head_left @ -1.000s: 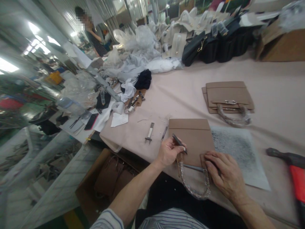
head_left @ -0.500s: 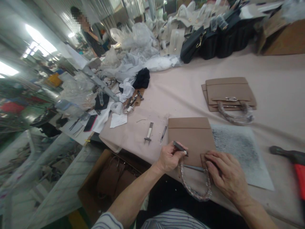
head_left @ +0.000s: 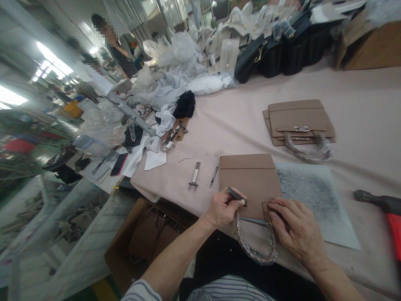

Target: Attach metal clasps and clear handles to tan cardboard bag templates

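Observation:
A flat tan leather bag panel (head_left: 250,177) lies at the near table edge, its plastic-wrapped handle (head_left: 255,251) hanging over the edge toward me. My left hand (head_left: 223,207) is closed on a small dark tool (head_left: 236,195) at the panel's lower left corner. My right hand (head_left: 296,232) presses down on the panel's lower right part, fingers curled over where the handle is attached; I cannot see what is under them.
A grey speckled mat (head_left: 313,200) lies under the panel's right side. Two metal tools (head_left: 194,175) rest left of it. More tan panels with a handle (head_left: 299,125) sit further back. A red-and-black tool (head_left: 388,213) is at right. Black bags (head_left: 282,50), plastic and cloth scraps crowd the far edge. A person (head_left: 120,50) stands at far left.
My left hand with the tool has shifted slightly down toward the panel's lower corner. My right hand has stayed in place; the view has drifted a little.

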A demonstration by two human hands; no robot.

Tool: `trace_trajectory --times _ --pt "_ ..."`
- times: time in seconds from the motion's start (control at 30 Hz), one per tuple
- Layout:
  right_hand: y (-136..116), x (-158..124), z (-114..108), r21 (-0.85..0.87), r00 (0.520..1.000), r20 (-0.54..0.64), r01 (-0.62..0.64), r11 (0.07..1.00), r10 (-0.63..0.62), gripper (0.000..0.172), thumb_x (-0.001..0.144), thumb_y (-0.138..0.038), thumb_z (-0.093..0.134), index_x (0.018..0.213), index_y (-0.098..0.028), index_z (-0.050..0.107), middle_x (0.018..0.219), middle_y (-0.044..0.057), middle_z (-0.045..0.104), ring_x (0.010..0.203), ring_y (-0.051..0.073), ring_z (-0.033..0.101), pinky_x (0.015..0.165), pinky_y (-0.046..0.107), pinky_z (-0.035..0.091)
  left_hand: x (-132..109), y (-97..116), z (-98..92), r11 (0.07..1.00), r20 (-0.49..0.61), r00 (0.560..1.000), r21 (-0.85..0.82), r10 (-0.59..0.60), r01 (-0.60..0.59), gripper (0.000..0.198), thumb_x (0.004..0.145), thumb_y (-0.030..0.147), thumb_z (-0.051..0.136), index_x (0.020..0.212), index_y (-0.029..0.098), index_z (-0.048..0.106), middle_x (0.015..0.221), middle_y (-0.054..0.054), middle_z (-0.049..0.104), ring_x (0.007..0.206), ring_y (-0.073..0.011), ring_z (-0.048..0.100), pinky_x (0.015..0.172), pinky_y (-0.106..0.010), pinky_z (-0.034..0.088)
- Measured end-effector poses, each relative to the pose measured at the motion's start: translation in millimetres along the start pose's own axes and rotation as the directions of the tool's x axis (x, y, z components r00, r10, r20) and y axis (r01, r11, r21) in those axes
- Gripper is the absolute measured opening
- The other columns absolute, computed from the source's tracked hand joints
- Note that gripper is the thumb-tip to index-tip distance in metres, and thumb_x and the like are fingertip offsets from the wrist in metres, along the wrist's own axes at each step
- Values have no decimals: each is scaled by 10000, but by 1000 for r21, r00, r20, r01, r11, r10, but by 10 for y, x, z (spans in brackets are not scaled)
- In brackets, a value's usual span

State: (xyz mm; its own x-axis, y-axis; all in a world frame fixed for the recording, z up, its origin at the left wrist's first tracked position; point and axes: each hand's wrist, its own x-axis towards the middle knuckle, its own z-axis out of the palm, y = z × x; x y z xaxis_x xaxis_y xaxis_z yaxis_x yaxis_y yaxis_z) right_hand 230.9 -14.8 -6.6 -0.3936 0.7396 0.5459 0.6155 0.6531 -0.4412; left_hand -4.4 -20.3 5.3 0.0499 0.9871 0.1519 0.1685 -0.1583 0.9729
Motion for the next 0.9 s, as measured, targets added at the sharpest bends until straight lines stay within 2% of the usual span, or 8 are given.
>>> trace_trajectory --times 0.2,0.4,0.5,0.67,0.77,0.9 --pt "15 -19 17 -16 1000 0 27 1000 -27 126 978 -229 550 1052 -183 641 1072 93 673 935 250 577 813 412 452 29 25 18 1000 37 999 16 12 -12 108 878 226 626 912 150 695 850 -68 737 749 -167 707 707 -270 590" --pt "1 -14 15 -32 999 -4 38 999 -38 128 986 -228 543 1049 -171 640 1066 97 669 939 252 567 807 412 444 -6 -28 78 976 2 990 168 138 -136 101 879 190 590 954 174 656 881 -80 725 776 -185 700 733 -292 586" --pt "3 -13 8 -24 1000 -11 27 999 -28 133 988 -240 541 1041 -177 645 1067 94 673 933 249 571 794 408 445 7 -49 76 951 50 982 249 179 -186 101 888 206 581 958 187 652 900 -87 723 820 -203 700 777 -315 583" --pt "47 -23 6 62 1000 3 -1 998 1 148 977 -282 553 1048 -210 661 1081 73 683 947 240 600 812 410 468 41 -46 56 930 108 964 258 242 -262 100 901 204 575 966 188 649 868 -73 713 784 -192 683 762 -310 571" --pt "52 -18 -87 86 999 -32 -4 996 7 172 980 -316 535 1070 -224 650 1102 83 671 984 254 612 830 418 488 25 -55 57 916 105 961 293 255 -275 109 894 207 583 977 190 652 876 -72 711 800 -196 681 771 -314 568" --pt "128 -116 -411 -96 985 -154 -95 991 79 155 974 -313 528 1067 -229 619 1072 128 663 957 301 613 851 473 483 6 -65 67 911 87 961 305 264 -278 111 885 208 589 974 188 652 882 -79 712 814 -201 684 780 -317 570"
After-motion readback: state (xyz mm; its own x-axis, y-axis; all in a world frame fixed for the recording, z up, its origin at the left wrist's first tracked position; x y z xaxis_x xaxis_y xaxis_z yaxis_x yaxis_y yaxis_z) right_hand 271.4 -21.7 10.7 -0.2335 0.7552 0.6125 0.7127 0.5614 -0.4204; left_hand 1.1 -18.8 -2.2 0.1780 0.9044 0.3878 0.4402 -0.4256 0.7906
